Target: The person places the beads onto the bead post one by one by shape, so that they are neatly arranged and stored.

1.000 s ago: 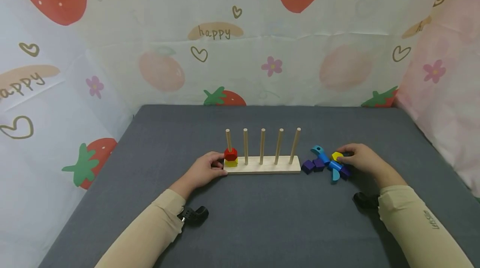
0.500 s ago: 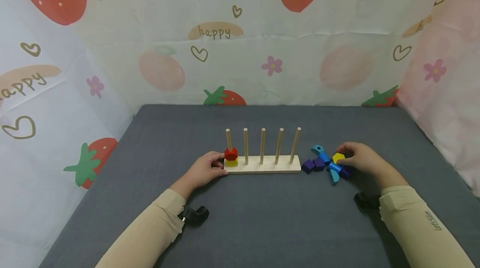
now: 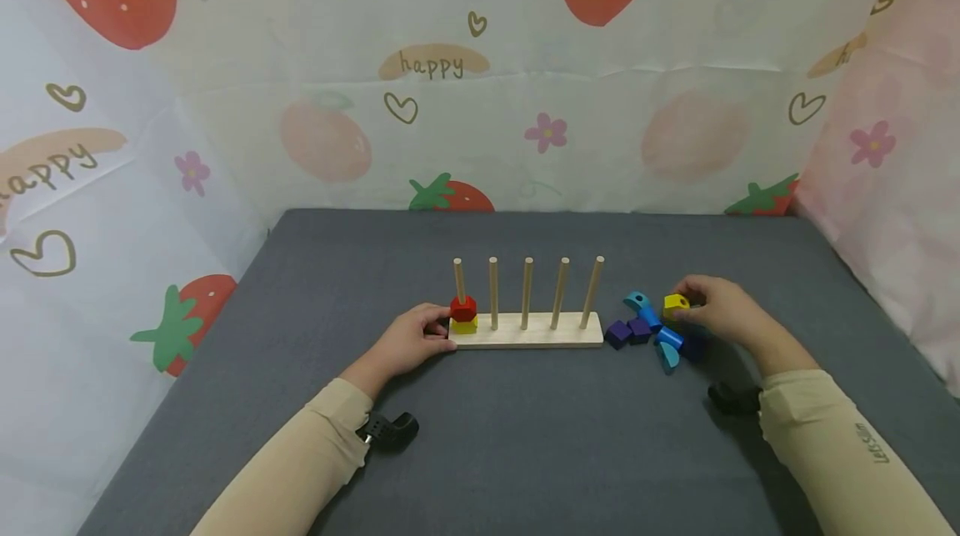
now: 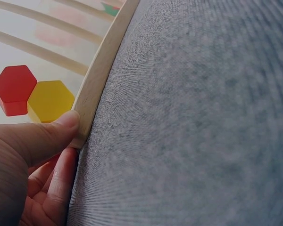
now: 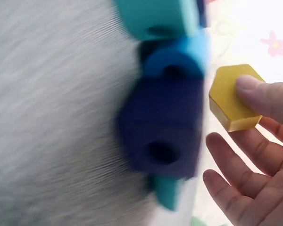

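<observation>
My left hand (image 3: 405, 342) pinches the left end of a wooden peg board (image 3: 540, 334), thumb against the base edge in the left wrist view. On its leftmost peg sit a yellow hexagonal block (image 4: 51, 100) and, above that, a red hexagonal block (image 4: 15, 87). The other pegs are bare. Over at the right, my right hand (image 3: 723, 315) holds another yellow hexagonal block (image 5: 232, 96) between thumb and fingers, raised a little over the loose pile. Whether this block has a hole is hidden by the thumb.
Beside the board's right end lie purple blocks (image 3: 618, 334), blue half-round blocks (image 3: 670, 338) and light-blue arched ones (image 3: 667, 358), close together. A grey cloth (image 3: 510, 444) covers the table. Printed curtains (image 3: 592, 144) rise behind and at both sides.
The yellow block has come up out of the pile in my right hand and tilted. A blue piece and a light-blue piece shifted slightly. My left hand stays in place on the board.
</observation>
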A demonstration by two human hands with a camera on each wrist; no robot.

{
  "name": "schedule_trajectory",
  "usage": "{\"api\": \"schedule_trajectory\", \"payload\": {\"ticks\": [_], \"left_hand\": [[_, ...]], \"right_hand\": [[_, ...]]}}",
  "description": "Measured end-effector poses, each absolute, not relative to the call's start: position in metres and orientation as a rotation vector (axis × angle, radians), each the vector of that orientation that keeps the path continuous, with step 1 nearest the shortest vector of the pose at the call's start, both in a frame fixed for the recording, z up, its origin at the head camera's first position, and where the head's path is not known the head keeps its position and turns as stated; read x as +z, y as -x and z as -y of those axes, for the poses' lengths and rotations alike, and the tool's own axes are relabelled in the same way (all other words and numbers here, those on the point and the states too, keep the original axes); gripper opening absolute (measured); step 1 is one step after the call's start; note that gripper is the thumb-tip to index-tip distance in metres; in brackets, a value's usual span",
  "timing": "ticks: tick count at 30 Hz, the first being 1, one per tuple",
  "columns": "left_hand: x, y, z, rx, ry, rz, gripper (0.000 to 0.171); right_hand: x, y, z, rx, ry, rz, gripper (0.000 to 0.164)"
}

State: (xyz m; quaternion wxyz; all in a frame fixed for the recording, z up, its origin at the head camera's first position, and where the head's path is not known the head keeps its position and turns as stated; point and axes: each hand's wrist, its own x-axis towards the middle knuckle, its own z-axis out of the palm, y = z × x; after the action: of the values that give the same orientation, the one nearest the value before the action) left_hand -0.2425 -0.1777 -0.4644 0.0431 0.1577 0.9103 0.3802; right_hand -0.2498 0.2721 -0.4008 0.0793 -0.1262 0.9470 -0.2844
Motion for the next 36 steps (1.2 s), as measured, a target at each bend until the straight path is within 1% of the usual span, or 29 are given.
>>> {"api": "schedule_trajectory", "payload": {"ticks": [9, 17, 22, 31, 36], "left_hand": [[-0.466, 0.243, 0.177, 1.147, -0.467, -2.790, 0.051], [-0.467, 0.243, 0.177, 1.139, -0.464, -2.784, 0.051], [-0.466, 0.242, 0.176, 1.140, -0.461, -2.786, 0.051], [-0.465, 0.242, 0.178, 1.160, -0.486, -2.787, 0.052], [-0.465, 0.243, 0.178, 1.165, -0.488, -2.787, 0.052]], "right_hand": [[-0.373, 0.251, -0.249, -1.024, 0.355, -2.880, 0.035], [-0.338, 0.242, -0.209, -1.274, 0.395, -2.927, 0.031], [-0.321, 0.239, -0.184, -1.381, 0.492, -2.928, 0.031], [-0.308, 0.239, -0.133, -1.479, 0.724, -2.796, 0.029], [-0.305, 0.239, -0.109, -1.513, 0.762, -2.714, 0.029]]}}
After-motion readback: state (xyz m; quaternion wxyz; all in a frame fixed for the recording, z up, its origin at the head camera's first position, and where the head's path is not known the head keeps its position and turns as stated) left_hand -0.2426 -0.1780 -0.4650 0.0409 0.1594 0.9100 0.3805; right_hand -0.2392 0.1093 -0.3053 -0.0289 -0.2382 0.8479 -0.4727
